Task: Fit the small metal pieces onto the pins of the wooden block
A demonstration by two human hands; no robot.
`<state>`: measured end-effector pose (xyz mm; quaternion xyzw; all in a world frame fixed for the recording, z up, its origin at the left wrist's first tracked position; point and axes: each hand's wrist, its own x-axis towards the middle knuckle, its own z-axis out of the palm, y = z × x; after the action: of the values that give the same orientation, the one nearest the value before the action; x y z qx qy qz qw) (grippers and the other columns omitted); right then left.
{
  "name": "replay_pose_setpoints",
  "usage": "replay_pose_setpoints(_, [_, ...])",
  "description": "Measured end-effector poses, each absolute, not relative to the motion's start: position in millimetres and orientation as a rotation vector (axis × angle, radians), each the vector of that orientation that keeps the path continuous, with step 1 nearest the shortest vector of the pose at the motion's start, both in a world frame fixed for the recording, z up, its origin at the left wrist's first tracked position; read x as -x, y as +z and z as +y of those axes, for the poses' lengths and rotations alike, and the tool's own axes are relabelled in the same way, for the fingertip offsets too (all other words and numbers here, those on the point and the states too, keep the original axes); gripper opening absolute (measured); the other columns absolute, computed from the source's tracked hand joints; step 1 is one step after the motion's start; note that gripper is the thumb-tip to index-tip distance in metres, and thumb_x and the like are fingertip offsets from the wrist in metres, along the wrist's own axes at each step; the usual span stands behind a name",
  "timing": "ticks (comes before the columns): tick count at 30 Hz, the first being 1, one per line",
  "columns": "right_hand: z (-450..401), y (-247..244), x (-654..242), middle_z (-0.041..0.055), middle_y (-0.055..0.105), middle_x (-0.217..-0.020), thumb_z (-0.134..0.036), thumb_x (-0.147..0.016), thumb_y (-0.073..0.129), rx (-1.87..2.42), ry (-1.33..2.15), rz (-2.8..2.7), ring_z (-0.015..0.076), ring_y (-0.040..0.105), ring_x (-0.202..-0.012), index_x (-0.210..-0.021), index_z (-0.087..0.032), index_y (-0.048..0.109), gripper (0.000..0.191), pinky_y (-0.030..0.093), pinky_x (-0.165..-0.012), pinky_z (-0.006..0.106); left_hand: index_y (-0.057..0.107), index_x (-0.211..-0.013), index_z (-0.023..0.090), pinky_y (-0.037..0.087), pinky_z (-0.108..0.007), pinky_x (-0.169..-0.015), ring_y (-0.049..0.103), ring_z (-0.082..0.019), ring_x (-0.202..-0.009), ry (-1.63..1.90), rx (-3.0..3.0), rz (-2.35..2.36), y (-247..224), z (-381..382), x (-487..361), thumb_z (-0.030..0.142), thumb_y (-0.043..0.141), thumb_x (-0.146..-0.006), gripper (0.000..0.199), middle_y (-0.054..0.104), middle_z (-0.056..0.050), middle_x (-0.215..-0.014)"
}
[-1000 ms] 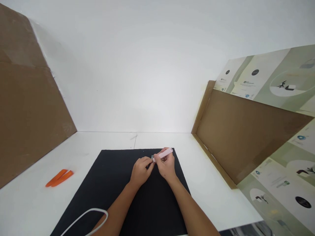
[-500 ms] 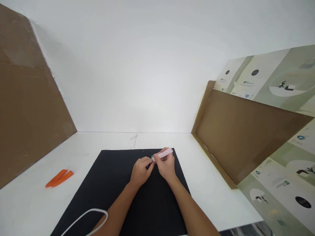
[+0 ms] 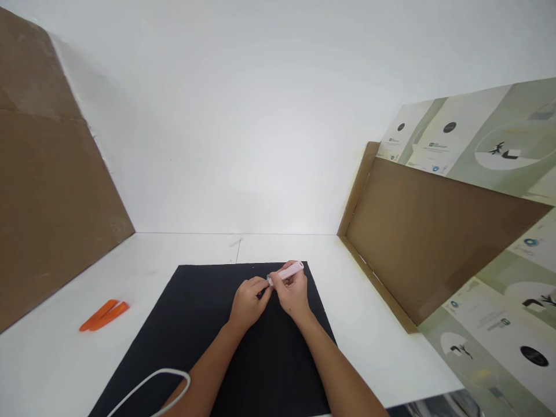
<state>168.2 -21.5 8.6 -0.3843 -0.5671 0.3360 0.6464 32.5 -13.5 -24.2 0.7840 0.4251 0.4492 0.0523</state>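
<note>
Above the black rectangular mat (image 3: 195, 307), my right hand (image 3: 294, 292) pinches a slim pale-pink plastic stick (image 3: 287, 272) against a small dark piece (image 3: 262, 294) gripped in my curled left hand (image 3: 248, 302), while two orange plastic pry tools (image 3: 104, 315) lie unused left of the mat.

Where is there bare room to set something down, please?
The white table has room between the black mat and the right cardboard panel, and between the mat and the orange strips. The mat also has room left of the hands. It is crowded where the left hand and right hand meet around the pink tool.
</note>
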Motion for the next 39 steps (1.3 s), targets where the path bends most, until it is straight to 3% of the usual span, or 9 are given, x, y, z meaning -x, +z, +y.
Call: replay_pose_setpoints(39, [-20.5, 6.2, -169.4, -0.0017, 0.067, -0.072, -0.026, -0.082, 0.068, 0.884, 0.749, -1.3, 0.016, 0.064, -0.06, -0.097, -0.023, 0.045, 0.028, 0.051, -0.057, 0.027, 0.067, -0.081, 0.02, 0.041, -0.028, -0.066, 0.055, -0.013, -0.063, 1.375, -2.373, 1.278, -26.7, -12.6, -32.2, 0.026, 0.053, -0.092, 0.019, 0.065, -0.001, -0.075])
